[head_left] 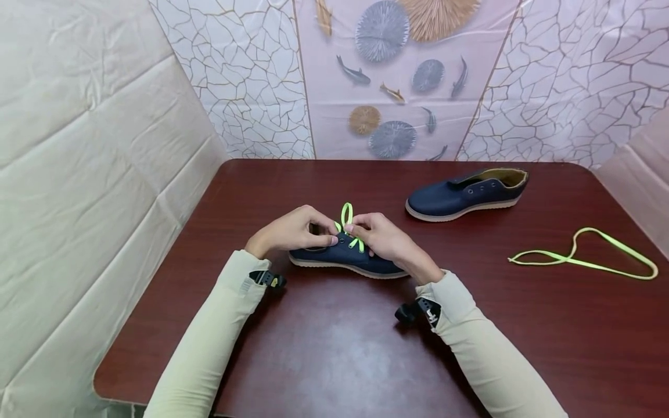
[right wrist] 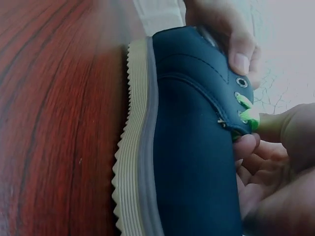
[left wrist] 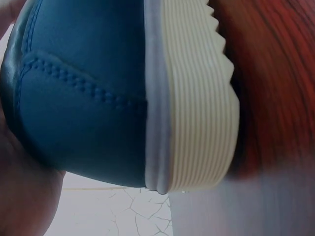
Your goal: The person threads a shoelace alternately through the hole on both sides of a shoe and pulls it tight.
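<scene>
A navy shoe [head_left: 324,255] with a pale ridged sole sits on the table, toe to the right. A neon green shoelace [head_left: 347,212] runs through its front eyelets, and a loop of it stands up above the tongue. My left hand [head_left: 298,229] pinches the shoe's eyelet flap, thumb beside the top eyelet [right wrist: 241,82], which has no lace in it. With thumb and fingers my right hand [head_left: 384,238] pinches the lace over the lower eyelets. The heel [left wrist: 88,123] fills much of the left wrist view; that hand's fingertips are hidden there.
A second navy shoe [head_left: 465,194], without a lace, stands at the back right of the brown table [head_left: 334,348]. Another neon green lace [head_left: 585,264] lies loosely curved on the right. Cloth-covered walls [head_left: 104,145] border the left side and the back.
</scene>
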Demonstrator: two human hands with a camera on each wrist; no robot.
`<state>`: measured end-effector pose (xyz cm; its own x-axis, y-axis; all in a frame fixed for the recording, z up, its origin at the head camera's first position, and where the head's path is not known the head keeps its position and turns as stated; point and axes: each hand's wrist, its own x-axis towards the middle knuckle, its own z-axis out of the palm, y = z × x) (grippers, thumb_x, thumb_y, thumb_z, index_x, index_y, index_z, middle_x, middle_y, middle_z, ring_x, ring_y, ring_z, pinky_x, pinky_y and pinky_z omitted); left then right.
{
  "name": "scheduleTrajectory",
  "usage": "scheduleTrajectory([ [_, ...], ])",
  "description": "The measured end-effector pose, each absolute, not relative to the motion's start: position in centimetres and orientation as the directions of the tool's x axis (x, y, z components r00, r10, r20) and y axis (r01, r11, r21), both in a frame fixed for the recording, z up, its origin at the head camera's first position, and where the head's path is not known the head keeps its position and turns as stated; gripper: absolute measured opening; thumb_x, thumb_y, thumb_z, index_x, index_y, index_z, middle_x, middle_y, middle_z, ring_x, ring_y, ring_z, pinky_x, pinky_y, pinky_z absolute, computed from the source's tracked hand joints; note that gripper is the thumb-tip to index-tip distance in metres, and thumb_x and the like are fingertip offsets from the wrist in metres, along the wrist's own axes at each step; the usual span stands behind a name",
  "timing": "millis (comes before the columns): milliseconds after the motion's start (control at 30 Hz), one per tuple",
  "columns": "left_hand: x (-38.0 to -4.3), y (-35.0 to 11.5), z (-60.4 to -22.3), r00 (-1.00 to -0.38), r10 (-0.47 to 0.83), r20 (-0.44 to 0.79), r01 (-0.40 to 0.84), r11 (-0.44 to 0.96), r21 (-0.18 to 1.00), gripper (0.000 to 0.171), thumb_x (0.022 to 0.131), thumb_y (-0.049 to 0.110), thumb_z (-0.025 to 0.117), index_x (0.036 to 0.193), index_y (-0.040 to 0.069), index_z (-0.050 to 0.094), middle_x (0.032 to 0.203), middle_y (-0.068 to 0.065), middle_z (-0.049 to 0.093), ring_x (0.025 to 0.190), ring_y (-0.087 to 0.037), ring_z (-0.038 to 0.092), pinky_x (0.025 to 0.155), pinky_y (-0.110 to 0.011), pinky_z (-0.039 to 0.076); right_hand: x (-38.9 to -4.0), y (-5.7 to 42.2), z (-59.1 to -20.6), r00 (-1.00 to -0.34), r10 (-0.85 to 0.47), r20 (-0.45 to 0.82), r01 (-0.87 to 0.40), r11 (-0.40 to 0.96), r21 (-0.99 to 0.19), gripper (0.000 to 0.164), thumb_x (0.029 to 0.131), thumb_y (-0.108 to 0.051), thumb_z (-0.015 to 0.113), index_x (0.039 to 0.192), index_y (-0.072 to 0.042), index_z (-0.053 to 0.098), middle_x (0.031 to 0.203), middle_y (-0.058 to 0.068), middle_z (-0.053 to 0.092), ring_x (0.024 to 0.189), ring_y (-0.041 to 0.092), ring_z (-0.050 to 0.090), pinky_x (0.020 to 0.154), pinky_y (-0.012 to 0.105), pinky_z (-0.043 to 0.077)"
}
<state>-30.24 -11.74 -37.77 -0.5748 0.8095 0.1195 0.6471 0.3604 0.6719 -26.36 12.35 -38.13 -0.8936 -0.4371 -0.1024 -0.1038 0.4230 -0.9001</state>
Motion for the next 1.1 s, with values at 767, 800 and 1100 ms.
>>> scheduleTrajectory([
  [767,-30.46,-11.62,-38.09,-0.556,0.804,0.212,0.636,0.248,0.73,0.012,0.093,0.009,0.082,0.094,0.021,0.084,0.073,0.007,0.061,0.069,-0.014,0.055,0.062,-0.026,0.043,-25.78,12.38,-37.35,-0.871,-0.442,-0.216,0.032,0.388,-0.921,0.027,0.112,-0.015,0.052,0.12,0.003,0.07,0.066,-0.007,0.044,0.057,0.01,0.038,0.055,0.022,0.034],
  [800,-30.47,-11.62,-38.09,-0.558,0.802,0.215,0.637,0.247,0.73,0.012,0.093,0.009,0.082,0.094,0.021,0.084,0.073,0.006,0.061,0.069,-0.014,0.055,0.062,-0.026,0.043,-25.74,12.4,-37.32,-0.867,-0.448,-0.217,0.03,0.388,-0.921,0.027,0.112,-0.016,0.052,0.119,0.003,0.07,0.068,-0.007,0.046,0.058,0.01,0.038,0.056,0.022,0.034],
  [1100,-30.15,-11.64,-38.02,-0.588,0.783,0.205,0.611,0.263,0.747,0.008,0.092,0.013,0.084,0.097,0.015,0.079,0.085,0.004,0.069,0.069,-0.017,0.059,0.062,-0.027,0.048,-25.71,12.42,-37.44,-0.867,-0.443,-0.226,0.028,0.409,-0.912,0.028,0.109,-0.017,0.053,0.121,0.0,0.072,0.083,-0.003,0.054,0.065,0.013,0.042,0.059,0.024,0.037],
])
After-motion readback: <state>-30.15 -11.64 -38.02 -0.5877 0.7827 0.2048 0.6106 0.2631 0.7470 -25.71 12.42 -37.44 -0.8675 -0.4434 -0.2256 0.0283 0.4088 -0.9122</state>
